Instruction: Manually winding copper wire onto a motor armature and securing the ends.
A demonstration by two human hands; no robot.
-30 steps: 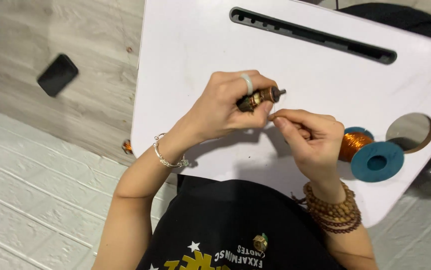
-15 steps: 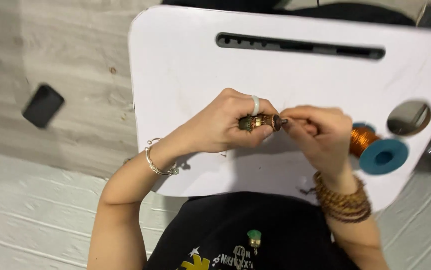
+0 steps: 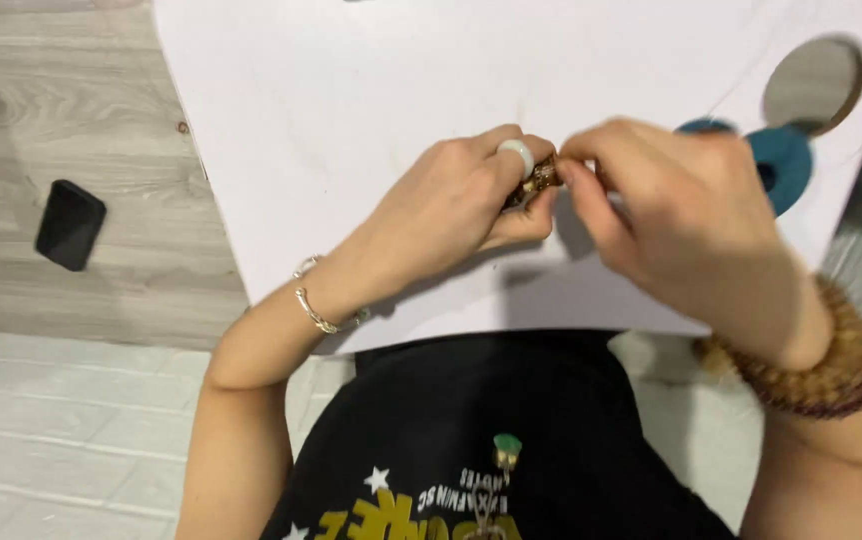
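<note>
Both hands now sit closer together over the white lap table than half a second ago. Left hand pinches a small brown wound coil piece; right hand closes its fingertips on the piece's end, covering most of the teal spool behind.

Small brown piece mostly hidden between both hands; teal spool half behind right hand.

Bare tabletop left of spool
</note>
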